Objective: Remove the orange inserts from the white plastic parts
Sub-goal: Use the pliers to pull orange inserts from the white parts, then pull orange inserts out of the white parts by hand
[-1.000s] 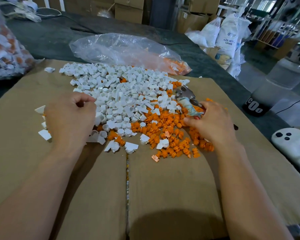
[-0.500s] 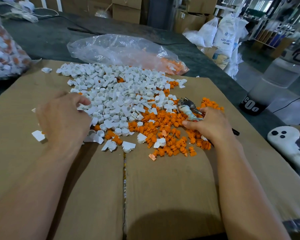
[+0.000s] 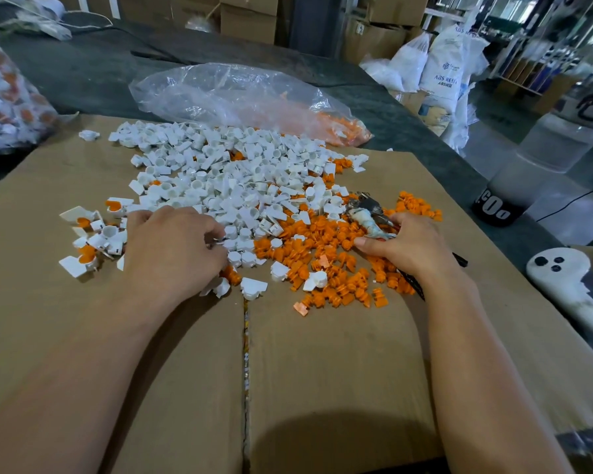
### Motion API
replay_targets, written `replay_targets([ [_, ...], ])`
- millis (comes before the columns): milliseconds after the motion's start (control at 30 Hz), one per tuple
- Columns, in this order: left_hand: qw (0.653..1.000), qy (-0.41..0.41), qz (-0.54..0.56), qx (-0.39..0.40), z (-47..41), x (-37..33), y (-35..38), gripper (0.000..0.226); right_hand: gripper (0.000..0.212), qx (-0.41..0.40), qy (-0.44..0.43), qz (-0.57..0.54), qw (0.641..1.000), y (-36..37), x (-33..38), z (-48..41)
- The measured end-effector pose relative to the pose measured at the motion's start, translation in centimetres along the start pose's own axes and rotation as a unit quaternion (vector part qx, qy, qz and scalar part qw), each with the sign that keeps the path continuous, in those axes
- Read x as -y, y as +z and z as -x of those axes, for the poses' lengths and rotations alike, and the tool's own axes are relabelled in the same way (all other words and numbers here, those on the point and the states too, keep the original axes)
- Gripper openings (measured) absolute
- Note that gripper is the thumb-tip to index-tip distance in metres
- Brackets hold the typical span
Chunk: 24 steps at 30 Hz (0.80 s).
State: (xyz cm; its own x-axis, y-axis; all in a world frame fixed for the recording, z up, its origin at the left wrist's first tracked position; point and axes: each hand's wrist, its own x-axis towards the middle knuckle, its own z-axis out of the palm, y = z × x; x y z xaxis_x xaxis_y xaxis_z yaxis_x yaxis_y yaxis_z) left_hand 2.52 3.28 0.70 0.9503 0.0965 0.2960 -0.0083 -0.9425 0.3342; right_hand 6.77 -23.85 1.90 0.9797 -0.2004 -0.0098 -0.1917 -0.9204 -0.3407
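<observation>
Orange inserts (image 3: 326,254): loose heap on the near-right of the cardboard (image 3: 322,371), too many to count one by one, well over 100. A few more show orange among the white plastic parts (image 3: 226,179), a bigger heap of several hundred spreading back & left. Separate cluster (image 3: 89,234) at far left, approx. a dozen white pcs, at least 3 with orange seated in them.

Left hand (image 3: 175,248): palm down at the near-left edge of the white heap, fingers curled under; can't tell if they pinch anything. Right hand (image 3: 408,248): resting on the orange heap, fingers wrapped round the taped handle of 1 metal tool (image 3: 367,213), its tip pointing away toward the white pcs.

Behind the cardboard: 1 clear plastic bag (image 3: 226,94) w/ orange pcs at its right end. 1 fuller bag (image 3: 11,90) at the left edge. White sacks (image 3: 449,70) on the floor, back right.
</observation>
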Motion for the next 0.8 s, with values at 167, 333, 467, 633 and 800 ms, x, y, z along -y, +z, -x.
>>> replay_targets([
  [167, 0.997, 0.008, 0.068, -0.031, -0.2, 0.1, 0.3, 0.018, 0.092, 0.022, 0.002, 0.012, 1.0, 0.1, 0.0, -0.1],
  [333, 0.975, -0.005, 0.207, -0.084, 0.0, -0.3, -0.1, 0.016, 0.09, 0.021, 0.007, 0.0, 1.0, 0.1, 0.0, -0.2],
  [467, 0.949, -0.028, 0.302, -0.088, 0.5, -0.8, -0.5, 0.013, 0.084, 0.013, 0.004, -0.011, 1.0, 0.1, 0.1, 0.1],
  [633, 0.945, -0.033, 0.318, -0.07, 0.8, -1.5, -0.6, 0.003, 0.053, -0.145, -0.106, -0.096, 0.979, -0.2, 2.3, 1.3],
  [800, 0.951, -0.045, 0.299, -0.068, 0.8, -1.9, -0.5, 0.013, 0.029, -0.077, -0.278, -0.139, 0.947, 1.2, 6.2, 3.9],
])
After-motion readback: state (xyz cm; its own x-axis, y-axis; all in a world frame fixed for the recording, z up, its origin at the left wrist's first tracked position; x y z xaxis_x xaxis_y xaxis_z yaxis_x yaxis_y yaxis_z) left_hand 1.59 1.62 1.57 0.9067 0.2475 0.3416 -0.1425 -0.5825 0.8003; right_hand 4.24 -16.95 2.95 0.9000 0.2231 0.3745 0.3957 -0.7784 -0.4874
